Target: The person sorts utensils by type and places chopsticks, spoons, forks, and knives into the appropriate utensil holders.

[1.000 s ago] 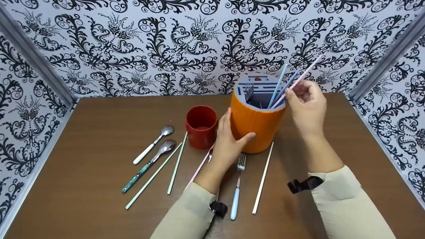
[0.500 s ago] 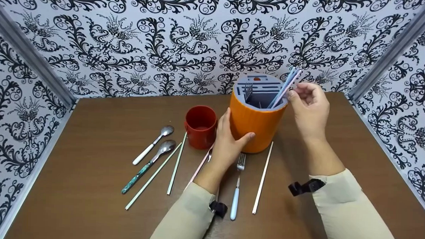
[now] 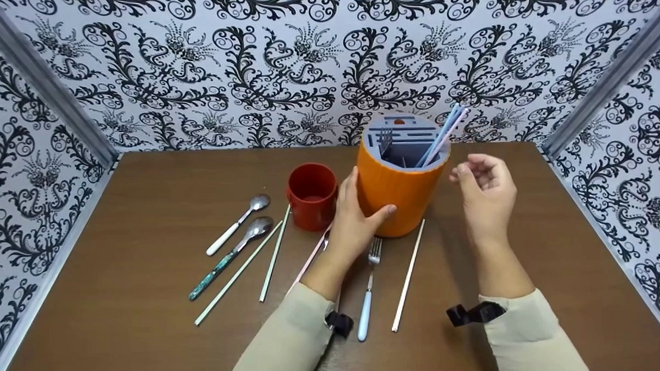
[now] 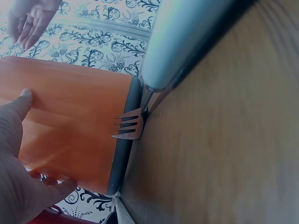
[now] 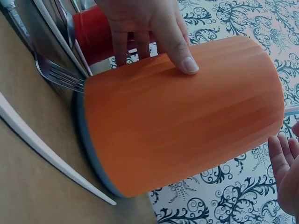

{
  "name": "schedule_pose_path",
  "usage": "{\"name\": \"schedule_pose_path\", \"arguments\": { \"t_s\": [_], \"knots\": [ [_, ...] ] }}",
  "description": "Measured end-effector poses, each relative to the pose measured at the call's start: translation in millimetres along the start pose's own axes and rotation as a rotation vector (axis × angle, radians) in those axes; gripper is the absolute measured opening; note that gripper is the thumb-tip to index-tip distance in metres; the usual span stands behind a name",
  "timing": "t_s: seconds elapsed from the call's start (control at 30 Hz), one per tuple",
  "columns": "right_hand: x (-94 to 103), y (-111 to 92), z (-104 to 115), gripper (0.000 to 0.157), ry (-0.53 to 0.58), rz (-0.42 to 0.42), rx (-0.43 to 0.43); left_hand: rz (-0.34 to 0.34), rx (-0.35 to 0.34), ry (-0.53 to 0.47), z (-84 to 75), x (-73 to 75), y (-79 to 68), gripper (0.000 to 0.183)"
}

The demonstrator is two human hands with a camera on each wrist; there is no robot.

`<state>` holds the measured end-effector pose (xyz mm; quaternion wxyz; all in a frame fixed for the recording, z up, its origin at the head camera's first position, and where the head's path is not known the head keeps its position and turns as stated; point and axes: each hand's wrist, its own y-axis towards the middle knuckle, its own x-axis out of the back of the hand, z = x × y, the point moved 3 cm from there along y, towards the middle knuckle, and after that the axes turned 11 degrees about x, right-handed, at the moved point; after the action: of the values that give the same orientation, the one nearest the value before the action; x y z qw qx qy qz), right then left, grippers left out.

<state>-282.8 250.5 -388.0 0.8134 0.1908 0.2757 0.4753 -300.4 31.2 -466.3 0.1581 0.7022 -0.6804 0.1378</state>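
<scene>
An orange cylindrical utensil holder [image 3: 403,202] with a grey slotted top stands upright on the table. My left hand [image 3: 353,230] holds its left side, thumb across the front; the right wrist view shows that thumb [image 5: 180,51] lying on the orange wall. Blue and pink chopsticks [image 3: 447,132] lean together in the right of the large front opening, and fork tines [image 3: 385,141] stick up at its left. My right hand [image 3: 490,196] hovers just right of the holder, fingers loosely curled with nothing in them. It also shows, apart from the holder, in the left wrist view.
A red cup [image 3: 312,204] stands beside my left hand. Two spoons [image 3: 224,239] and two pale green chopsticks [image 3: 239,273] lie to the left. In front of the holder are a blue-handled fork [image 3: 365,313], a white chopstick [image 3: 409,276] and a pink chopstick [image 3: 308,264], partly hidden.
My right hand has let go of the pink chopstick, which now rests in the holder beside the blue ones, and has moved down and slightly right. My left hand has stayed on the holder.
</scene>
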Motion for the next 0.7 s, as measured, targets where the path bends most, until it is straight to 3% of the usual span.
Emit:
{"name": "schedule_pose_path", "arguments": {
  "t_s": [0.4, 0.53, 0.7],
  "knots": [
    [12.0, -26.1, -11.2, 0.020, 0.038, -0.033, -0.067, 0.000, -0.010, 0.004, 0.2, -2.7, 0.7, 0.104],
    [13.6, -29.9, -17.8, 0.021, 0.023, -0.002, -0.109, -0.006, -0.018, 0.002, 1.2, -2.5, 1.0, 0.105],
    [14.9, -31.9, -25.4, 0.020, -0.063, 0.102, -0.177, -0.006, -0.009, 0.006, 0.8, -0.3, 0.4, 0.105]
  ]
}}
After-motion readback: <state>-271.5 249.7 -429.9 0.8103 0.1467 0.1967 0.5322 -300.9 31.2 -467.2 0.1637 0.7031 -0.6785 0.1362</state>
